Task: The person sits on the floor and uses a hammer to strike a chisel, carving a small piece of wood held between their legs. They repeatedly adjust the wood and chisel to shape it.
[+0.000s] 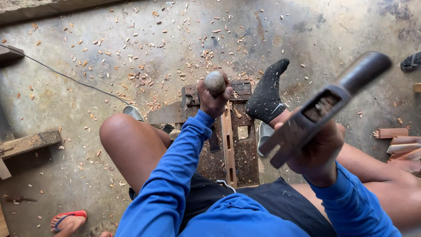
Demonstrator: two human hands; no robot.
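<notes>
over the dark work block [245,149], our left hand [214,98] is closed around the rounded butt of a chisel handle [215,81], standing it on the pale wood strip [228,142], though the blade is hidden and we can't be sure where it bites. our right hand [316,151] is wrapped tight around a raised mallet [326,105]. we judge the mallet heavy and rigid, best held low on the shaft; the strip looks stiff, light and liable to split.

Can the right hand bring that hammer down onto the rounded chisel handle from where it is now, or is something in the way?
Probably yes. The right hand holds the hammer raised, apart from the chisel handle, whose rounded top shows above the left hand. Nothing lies between; the socked foot sits lower, on the dark bench.
</notes>
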